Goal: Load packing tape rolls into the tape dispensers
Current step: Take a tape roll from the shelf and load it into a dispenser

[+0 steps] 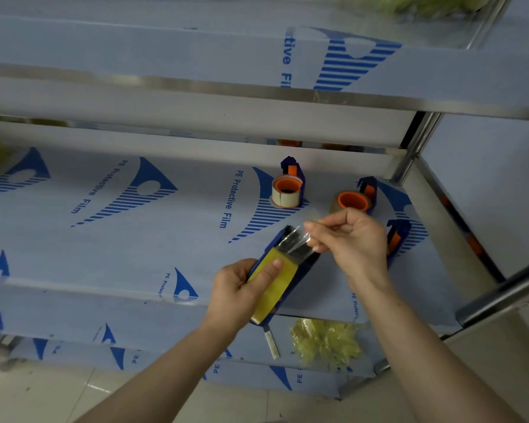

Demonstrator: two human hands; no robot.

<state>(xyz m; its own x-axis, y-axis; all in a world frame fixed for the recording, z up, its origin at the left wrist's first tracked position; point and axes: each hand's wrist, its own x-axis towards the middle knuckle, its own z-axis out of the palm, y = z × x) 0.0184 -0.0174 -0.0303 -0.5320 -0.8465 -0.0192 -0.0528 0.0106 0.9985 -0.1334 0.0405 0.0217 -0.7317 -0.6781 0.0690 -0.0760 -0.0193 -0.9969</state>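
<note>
My left hand (pixel 237 293) grips a blue tape dispenser (pixel 280 244) that carries a yellowish tape roll (pixel 272 290), with the thumb lying on the roll. My right hand (pixel 353 239) pinches the clear free end of the tape (pixel 297 241) and holds it stretched over the dispenser's front end. On the shelf behind stand two blue dispensers with orange hubs, one with a nearly empty roll (pixel 287 187) and one with a clear roll (pixel 353 201). A third blue dispenser (pixel 396 238) is partly hidden behind my right hand.
The metal shelf (pixel 104 209) is covered in blue-printed protective film. An upper shelf (pixel 196 87) overhangs it and an upright post (pixel 408 160) stands at the right rear. On the lower shelf lie a heap of crumpled yellowish tape (pixel 326 341) and a small metal strip (pixel 271 345).
</note>
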